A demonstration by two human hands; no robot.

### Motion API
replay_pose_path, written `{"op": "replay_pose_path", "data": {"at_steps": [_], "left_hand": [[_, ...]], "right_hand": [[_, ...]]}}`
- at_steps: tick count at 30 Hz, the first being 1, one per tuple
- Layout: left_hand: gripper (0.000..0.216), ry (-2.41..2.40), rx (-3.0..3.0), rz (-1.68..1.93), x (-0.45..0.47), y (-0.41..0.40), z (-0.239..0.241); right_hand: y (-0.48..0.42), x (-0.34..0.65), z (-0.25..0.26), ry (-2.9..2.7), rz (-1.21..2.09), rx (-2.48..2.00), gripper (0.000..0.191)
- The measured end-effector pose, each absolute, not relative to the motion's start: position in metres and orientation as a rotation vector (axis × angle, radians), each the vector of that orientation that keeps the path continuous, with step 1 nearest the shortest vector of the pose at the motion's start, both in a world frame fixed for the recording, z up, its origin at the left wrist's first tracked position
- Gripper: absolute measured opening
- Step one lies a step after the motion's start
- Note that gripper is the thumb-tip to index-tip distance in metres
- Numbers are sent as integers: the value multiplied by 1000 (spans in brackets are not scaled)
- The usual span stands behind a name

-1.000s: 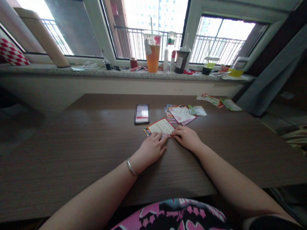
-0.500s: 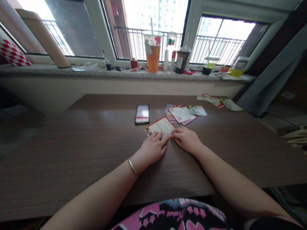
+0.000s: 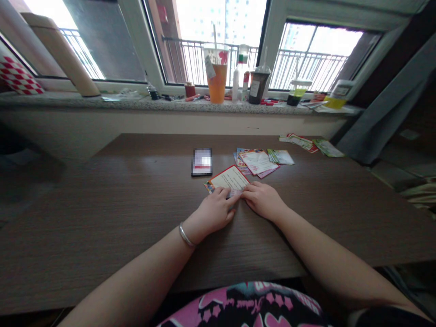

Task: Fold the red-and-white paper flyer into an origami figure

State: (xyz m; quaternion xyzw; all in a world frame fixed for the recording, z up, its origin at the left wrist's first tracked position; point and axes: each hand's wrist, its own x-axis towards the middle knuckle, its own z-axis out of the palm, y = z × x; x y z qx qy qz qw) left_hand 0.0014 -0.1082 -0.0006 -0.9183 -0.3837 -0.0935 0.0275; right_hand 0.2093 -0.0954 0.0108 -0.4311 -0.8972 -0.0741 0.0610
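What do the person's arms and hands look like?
Both hands, left and right, are bare, with no gloves. A shiny silver bracelet circles the left wrist; none shows on the right. The forearms are uncovered, and a black sleeve shows high on the right arm.

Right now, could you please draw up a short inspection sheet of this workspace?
Surface: brown wood-grain table.
Things in hand: red-edged card, lying partly under the fingers.
Clutter: dark-edged device beyond the card; overlapping cards to its right; more cards farther right.
Hands: left hand rests on the card; right hand is at its near right edge.
Cables: nothing seen on the tabletop.
Surroundings: windowsill with drinks cups; curtain at right.
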Motion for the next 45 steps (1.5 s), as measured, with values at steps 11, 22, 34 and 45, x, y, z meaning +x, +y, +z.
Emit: {"op": "replay_pose_path", "data": {"at_steps": [11,22,34,45], "left_hand": [[50,-1187,-2819,-261,2,-109,-1],[45,-1191,-2824,-259,4,-109,5],[46,-1189,-2812,-245,4,-110,6],[47,-1186,-2792,-257,4,-111,3]], "right_hand": [[-87,215,7,-2741,-217,-1194,23],[-88,222,26,-2741,-167,-1375,21],[-88,234,34,-2738,-179,-1530,21],[-86,245,41,-2736,-155,-1621,18]]}}
